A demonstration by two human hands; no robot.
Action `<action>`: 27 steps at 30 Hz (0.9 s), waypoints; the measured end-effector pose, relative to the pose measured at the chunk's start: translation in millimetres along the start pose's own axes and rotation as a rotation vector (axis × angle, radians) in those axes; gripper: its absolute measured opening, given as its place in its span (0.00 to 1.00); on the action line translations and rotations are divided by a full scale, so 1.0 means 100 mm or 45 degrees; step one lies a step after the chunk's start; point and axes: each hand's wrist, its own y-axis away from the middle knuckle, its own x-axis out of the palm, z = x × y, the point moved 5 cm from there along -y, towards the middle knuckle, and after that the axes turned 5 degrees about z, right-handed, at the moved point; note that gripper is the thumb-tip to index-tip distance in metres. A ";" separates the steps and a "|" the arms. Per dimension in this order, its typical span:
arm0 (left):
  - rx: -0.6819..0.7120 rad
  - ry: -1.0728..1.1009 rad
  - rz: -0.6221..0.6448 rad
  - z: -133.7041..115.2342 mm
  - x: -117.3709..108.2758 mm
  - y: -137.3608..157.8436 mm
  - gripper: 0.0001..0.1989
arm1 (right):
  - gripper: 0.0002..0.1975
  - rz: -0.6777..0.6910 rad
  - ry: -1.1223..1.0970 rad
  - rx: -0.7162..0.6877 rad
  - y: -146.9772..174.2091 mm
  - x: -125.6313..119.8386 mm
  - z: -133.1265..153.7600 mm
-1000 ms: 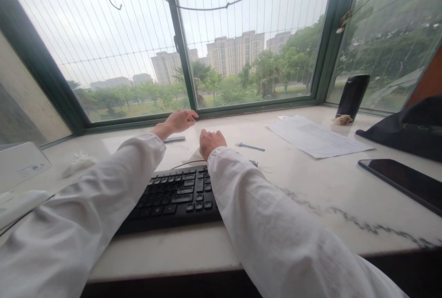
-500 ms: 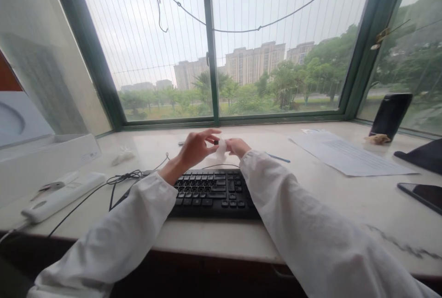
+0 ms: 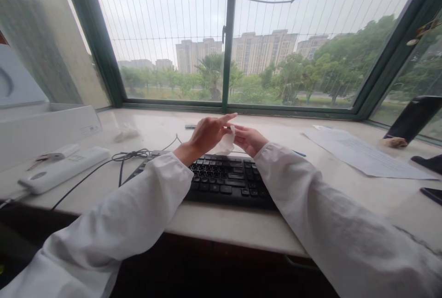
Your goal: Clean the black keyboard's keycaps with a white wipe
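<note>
- In the head view, a piece of white tissue (image 3: 228,142) is seen between the two hands, just above the far edge of the black keyboard (image 3: 229,190).
- The tissue is found to the right of the left hand (image 3: 207,136) and to the left of the right hand (image 3: 251,139). It is touched on both sides, so neither hand can be called nearer.
- Its long way is pointed up and down, and its loose end is hung toward the keys.
- The left hand is half closed: one finger is stuck out toward the right, and the others are bent. A small dark bit (image 3: 228,127) is seen by its fingertips, but it cannot be told whether it is gripped, as the thumb is hidden.
- The right hand is nearly closed, with its fingers kept close together, and the tissue's edge seems to be pinched by the tips.
- To the right, a blue pen (image 3: 299,154) is partly hidden by the sleeve (image 3: 293,173), and a white sheet of paper (image 3: 362,153) is laid flat beyond it.
</note>
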 end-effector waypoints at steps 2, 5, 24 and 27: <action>-0.028 -0.045 0.012 0.00 0.03 0.01 0.27 | 0.11 0.000 -0.003 -0.004 0.01 0.00 0.00; -0.070 -0.101 0.041 0.00 0.05 0.01 0.28 | 0.14 0.014 0.004 -0.020 0.04 0.01 0.02; -0.031 0.063 0.052 0.03 0.10 0.08 0.22 | 0.27 -0.145 0.200 -0.093 -0.05 -0.21 -0.06; -0.060 0.073 0.044 0.04 0.09 0.08 0.23 | 0.28 -0.138 0.238 -0.144 -0.08 -0.21 -0.07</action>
